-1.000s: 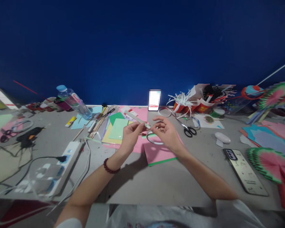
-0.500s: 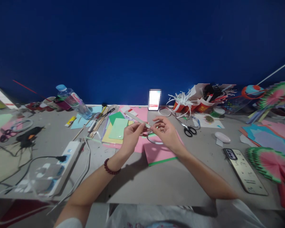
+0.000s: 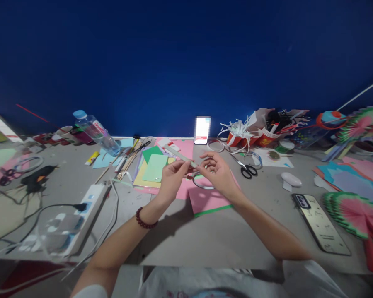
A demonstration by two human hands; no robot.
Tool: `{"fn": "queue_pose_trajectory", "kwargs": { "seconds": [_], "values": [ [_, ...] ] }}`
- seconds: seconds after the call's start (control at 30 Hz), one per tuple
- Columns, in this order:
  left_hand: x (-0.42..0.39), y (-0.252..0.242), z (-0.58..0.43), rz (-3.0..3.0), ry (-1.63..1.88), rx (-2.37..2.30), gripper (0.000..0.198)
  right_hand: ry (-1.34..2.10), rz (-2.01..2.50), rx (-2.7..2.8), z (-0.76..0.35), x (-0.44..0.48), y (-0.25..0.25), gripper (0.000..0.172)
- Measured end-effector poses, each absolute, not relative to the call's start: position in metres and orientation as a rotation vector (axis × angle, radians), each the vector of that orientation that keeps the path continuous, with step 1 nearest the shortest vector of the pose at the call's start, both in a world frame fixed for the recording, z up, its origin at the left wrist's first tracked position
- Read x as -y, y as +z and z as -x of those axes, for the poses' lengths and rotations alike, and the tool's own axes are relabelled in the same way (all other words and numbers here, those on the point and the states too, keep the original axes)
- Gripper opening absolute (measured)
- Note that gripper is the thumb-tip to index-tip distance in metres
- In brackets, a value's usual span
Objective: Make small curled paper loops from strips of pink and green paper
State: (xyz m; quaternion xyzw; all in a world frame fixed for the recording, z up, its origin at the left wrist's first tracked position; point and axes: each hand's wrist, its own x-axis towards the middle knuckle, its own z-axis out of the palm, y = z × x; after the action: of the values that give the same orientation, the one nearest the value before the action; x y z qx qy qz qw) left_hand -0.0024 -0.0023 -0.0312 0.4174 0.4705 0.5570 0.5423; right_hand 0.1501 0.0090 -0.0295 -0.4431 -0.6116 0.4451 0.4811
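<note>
Slanting from both hands (image 3: 173, 178) (image 3: 219, 176), the narrow strip (image 3: 179, 154) looks pale.

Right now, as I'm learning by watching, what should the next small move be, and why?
Perhaps press the near end of the pale strip with the right hand: the left hand pinches it, and the right hand is close at that end.

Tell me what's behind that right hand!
Part of a pale ring and some pink paper peek past the right hand. The hand hides some of the ring; anything else there can't be seen.
</note>
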Motion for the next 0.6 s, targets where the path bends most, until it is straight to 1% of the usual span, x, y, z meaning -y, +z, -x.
{"fn": "queue_pose_trajectory", "kwargs": {
  "seconds": [0.27, 0.6],
  "values": [
    [0.0044, -0.0318, 0.0020, -1.116, 1.355, -1.080, 0.026, 1.092, 1.064, 1.481, -0.1503, -0.0081, -0.0272, 0.032],
    [-0.0003, -0.0323, 0.0037, -1.016, 1.459, -1.127, 0.026, 1.228, 1.084, 1.472, -0.1502, -0.0072, -0.0254, 0.033]
  ]
}}
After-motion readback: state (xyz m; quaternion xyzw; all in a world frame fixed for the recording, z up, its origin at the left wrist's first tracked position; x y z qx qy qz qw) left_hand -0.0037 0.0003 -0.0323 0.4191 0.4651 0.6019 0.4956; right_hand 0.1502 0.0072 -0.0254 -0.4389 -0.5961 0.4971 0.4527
